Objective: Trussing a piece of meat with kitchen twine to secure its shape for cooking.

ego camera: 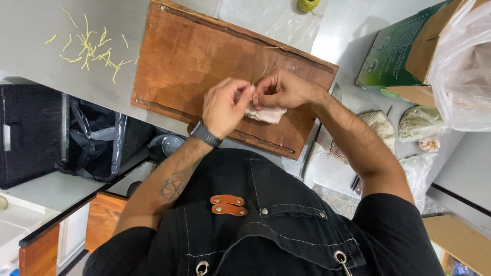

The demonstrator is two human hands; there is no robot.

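Head view: the fingers (249,95) of both hands pinch a thin yellow string (266,62) together over a pale piece of meat (267,115). The left hand (223,106) and right hand (282,89) meet above the wooden board (194,56) on the desk (30,20), with string scraps (89,48) lying well apart.

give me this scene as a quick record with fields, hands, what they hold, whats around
left hand: pinching yellow string over the pale meat piece
right hand: pinching the same string, fingertips meeting the left
surface: wooden cutting board on a steel counter
string scraps: scattered on the counter beyond the board's left end
twine ball: at the far edge
knife: right of the board
green box: far right, beside a plastic bag
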